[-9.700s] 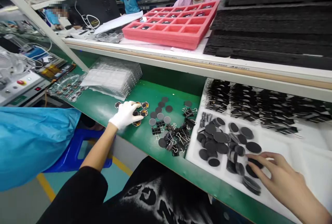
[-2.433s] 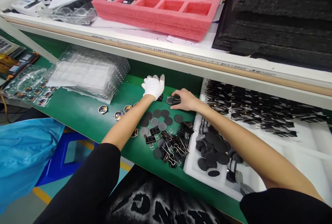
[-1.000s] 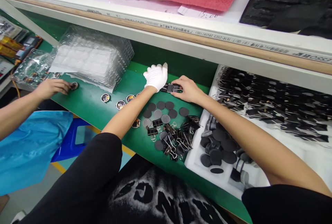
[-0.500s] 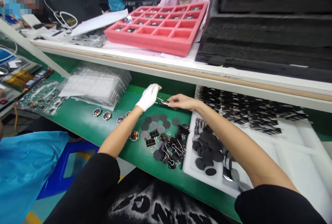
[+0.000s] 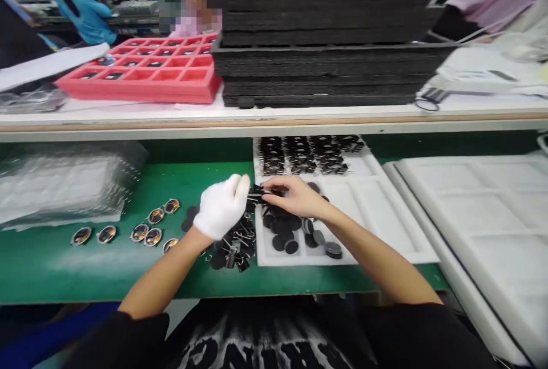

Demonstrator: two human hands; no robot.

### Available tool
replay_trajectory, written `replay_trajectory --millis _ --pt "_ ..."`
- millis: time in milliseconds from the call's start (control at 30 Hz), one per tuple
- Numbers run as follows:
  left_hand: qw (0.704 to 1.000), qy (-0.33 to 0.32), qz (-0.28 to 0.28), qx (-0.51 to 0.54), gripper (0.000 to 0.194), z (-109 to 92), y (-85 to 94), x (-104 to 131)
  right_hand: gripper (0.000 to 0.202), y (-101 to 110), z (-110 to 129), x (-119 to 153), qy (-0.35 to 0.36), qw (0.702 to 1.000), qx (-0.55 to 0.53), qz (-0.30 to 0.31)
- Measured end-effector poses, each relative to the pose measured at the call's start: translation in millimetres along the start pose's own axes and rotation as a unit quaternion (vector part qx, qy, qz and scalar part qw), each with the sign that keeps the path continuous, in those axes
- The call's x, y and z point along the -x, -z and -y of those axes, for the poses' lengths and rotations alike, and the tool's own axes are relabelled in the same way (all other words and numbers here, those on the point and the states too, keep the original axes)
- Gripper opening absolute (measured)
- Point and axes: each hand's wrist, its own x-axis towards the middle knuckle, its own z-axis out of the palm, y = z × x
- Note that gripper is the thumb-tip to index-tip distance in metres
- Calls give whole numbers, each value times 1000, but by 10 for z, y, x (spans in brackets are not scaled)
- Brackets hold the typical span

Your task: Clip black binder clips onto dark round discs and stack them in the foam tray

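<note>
My left hand (image 5: pixel 222 205), in a white glove, is closed at one end of a black binder clip (image 5: pixel 256 194) with silvery wire handles. My bare right hand (image 5: pixel 297 195) pinches the clip from the other side; its fingers partly hide it. Below the hands lies a heap of loose binder clips (image 5: pixel 240 243) mixed with dark round discs. More black discs (image 5: pixel 285 226) are piled in the near left part of a white foam tray (image 5: pixel 355 203). Rows of clips (image 5: pixel 299 155) fill the tray's far end. Left of my gloved hand, several round metal-rimmed parts (image 5: pixel 153 236) rest on the green bench.
Clear plastic trays (image 5: pixel 68 181) are stacked at the left. White foam trays (image 5: pixel 483 203) lie at the right. A shelf edge (image 5: pixel 274 126) crosses above my hands, carrying a red compartment tray (image 5: pixel 141 90) and a black foam stack (image 5: pixel 321 72). Other people are beyond it.
The view has swung right, and my hands now hover by the white tray's left edge. Before, they met over the green bench around a metallic clip-like piece.
</note>
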Motion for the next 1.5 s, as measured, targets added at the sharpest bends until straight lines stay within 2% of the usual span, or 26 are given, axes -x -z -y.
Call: replay_trajectory --millis 33,100,133,200,233,300,333,400,500,667,867,1100,1367,1500 --pt "999 -36 -3 8 49 -38 -33 139 20 142 -67 150 -9 999 21 -26" --pt "989 -142 14 26 45 -13 -126 491 20 557 -284 443 -34 993 74 -86" --pt "979 -200 16 29 43 47 -190 692 21 817 -433 574 -48 985 108 -122" --pt "957 -287 -20 29 44 230 -349 1101 20 1382 -798 767 -69 959 178 -207" --pt "952 -301 -41 31 47 333 -438 1291 20 1656 -1000 819 -77 946 211 -236" --pt "959 -275 -59 28 50 521 -615 1607 18 2115 -1403 828 -89 919 259 -283" --pt "964 -258 -58 26 51 591 -694 1723 19 2282 -1588 793 -93 912 274 -291" --pt "970 -236 -52 20 51 673 -821 1868 21 2488 -1899 673 -99 908 283 -294" --pt "971 -231 -61 0 49 692 -935 1917 23 2561 -2193 474 -101 913 278 -281" --pt "950 -283 -116 -66 32 745 -1028 1886 23 2553 -2390 334 -88 923 272 -259" --pt "943 -298 -105 -100 32 851 -1088 1911 28 2656 -2468 384 -82 930 260 -249" --pt "952 -279 -90 -94 31 842 -1095 1930 40 2691 -2504 425 -82 934 249 -244" --pt "951 -276 -99 -95 30 822 -1093 1911 21 2636 -2584 339 -77 925 267 -260" --pt "950 -277 -102 -102 29 825 -1100 1913 23 2510 -2597 334 -67 918 273 -279"
